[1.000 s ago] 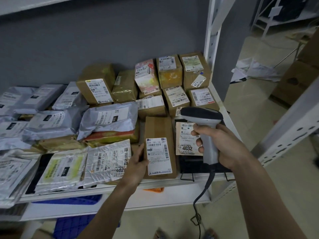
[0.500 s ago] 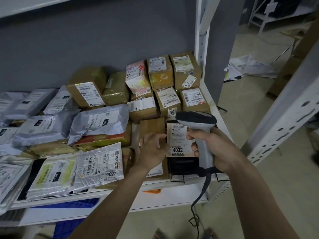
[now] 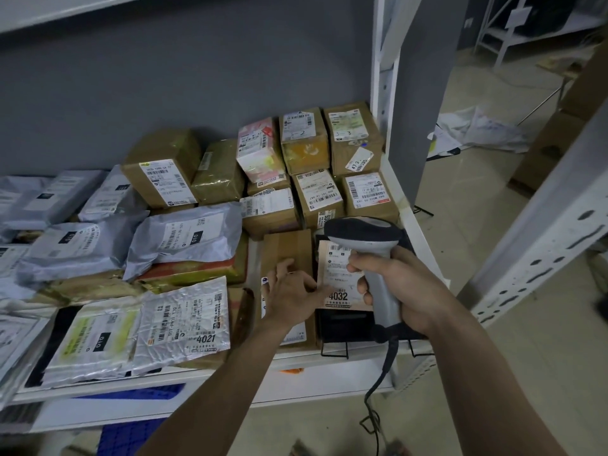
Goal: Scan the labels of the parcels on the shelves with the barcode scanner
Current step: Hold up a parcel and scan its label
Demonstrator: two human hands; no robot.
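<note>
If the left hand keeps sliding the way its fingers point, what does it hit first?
Probably the 4032 label on the black parcel: the left hand lies on the brown box, fingertips already at its edge. Depth is unclear.

A single wide-angle head-worn view looks forward and down from close above a white shelf (image 3: 329, 357) of parcels (both forearms reach in from the bottom edge), with the floor (image 3: 493, 225) visible to the right.

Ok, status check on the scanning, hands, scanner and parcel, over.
Right hand grips barcode scanner, head over the 4032 label. Left hand rests on the brown box, fingertips at that label's edge. Nothing blocking the label.
</note>
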